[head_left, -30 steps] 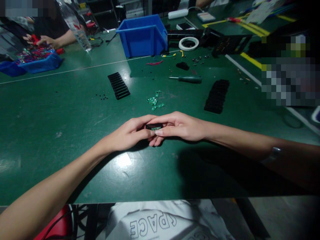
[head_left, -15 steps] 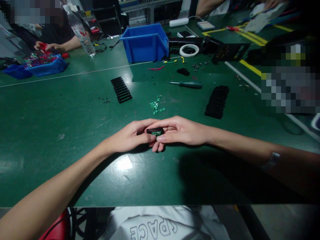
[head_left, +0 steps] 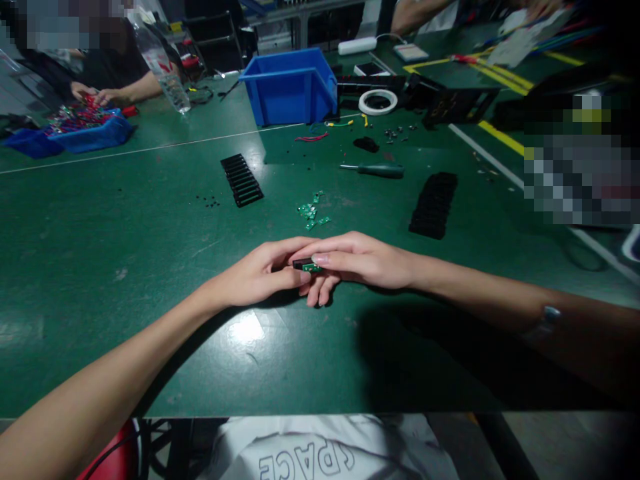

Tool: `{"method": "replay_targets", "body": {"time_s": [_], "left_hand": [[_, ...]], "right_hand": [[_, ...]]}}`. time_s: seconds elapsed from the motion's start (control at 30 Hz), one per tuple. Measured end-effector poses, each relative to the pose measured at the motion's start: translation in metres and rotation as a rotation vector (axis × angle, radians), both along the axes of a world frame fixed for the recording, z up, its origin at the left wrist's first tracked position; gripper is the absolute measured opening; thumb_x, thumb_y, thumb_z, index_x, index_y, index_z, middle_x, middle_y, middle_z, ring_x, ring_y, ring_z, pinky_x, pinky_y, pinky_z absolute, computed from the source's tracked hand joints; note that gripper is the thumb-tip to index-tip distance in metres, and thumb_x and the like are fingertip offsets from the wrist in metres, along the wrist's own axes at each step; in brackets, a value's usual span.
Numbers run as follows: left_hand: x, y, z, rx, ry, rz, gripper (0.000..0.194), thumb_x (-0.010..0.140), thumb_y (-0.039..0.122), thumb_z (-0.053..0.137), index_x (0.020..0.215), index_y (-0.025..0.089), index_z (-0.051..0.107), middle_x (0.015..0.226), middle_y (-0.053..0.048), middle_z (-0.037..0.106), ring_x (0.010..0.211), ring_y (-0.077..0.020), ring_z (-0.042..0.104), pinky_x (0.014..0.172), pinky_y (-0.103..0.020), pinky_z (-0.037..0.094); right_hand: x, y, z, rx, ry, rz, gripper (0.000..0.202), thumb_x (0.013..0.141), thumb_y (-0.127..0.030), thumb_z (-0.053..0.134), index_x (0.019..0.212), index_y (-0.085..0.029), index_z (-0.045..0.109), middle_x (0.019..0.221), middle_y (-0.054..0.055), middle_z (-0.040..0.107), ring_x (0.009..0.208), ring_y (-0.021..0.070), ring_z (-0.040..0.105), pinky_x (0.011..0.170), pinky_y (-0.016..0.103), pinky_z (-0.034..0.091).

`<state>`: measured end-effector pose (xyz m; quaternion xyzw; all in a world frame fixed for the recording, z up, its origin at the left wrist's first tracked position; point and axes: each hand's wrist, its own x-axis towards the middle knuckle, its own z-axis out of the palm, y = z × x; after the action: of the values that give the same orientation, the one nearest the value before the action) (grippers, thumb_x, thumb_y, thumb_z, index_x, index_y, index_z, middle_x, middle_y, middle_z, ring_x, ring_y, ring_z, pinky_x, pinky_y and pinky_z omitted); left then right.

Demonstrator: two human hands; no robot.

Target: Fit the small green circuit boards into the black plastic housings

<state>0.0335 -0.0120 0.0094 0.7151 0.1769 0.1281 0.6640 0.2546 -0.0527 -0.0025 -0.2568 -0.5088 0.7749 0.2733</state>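
A small black housing [head_left: 301, 264] with a green circuit board [head_left: 312, 268] at its front is pinched between both hands near the middle of the table. My left hand [head_left: 265, 272] grips it from the left, thumb along its near side. From the right, my right hand [head_left: 363, 259] holds it too, its thumb lying over the top of the piece. The fingertips meet and hide part of it. Just beyond the hands lies a loose pile of small green boards [head_left: 309, 212]. A slotted black rack [head_left: 242, 180] lies at the back left, and a row of black parts [head_left: 434, 205] at the right.
A green-handled screwdriver [head_left: 380, 170], a white tape roll [head_left: 378, 102], scattered screws and a blue bin [head_left: 293, 90] stand farther back on the green table [head_left: 100, 267]. A bottle [head_left: 167, 73] and blue trays of wires [head_left: 93, 133] are at the left, near another person's hands.
My right thumb has moved up from the near side onto the top of the black housing, covering its right part. The fingers beneath have shifted slightly right.
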Motion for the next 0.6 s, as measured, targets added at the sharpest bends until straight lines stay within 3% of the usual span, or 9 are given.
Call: {"method": "replay_targets", "body": {"time_s": [0.6], "left_hand": [[0.0004, -0.0003, -0.0014, 0.166, -0.016, 0.072, 0.039, 0.101, 0.029, 0.052, 0.137, 0.016, 0.058, 0.088, -0.003, 0.069, 0.078, -0.0126, 0.063, 0.073, -0.022, 0.047]], "right_hand": [[-0.0008, -0.001, 0.0, 0.036, -0.02, -0.025, 0.049, 0.098, -0.039, 0.062, 0.135, -0.006, 0.057, 0.098, 0.016, 0.076, 0.081, 0.0214, 0.077, 0.072, 0.033, 0.062]]}}
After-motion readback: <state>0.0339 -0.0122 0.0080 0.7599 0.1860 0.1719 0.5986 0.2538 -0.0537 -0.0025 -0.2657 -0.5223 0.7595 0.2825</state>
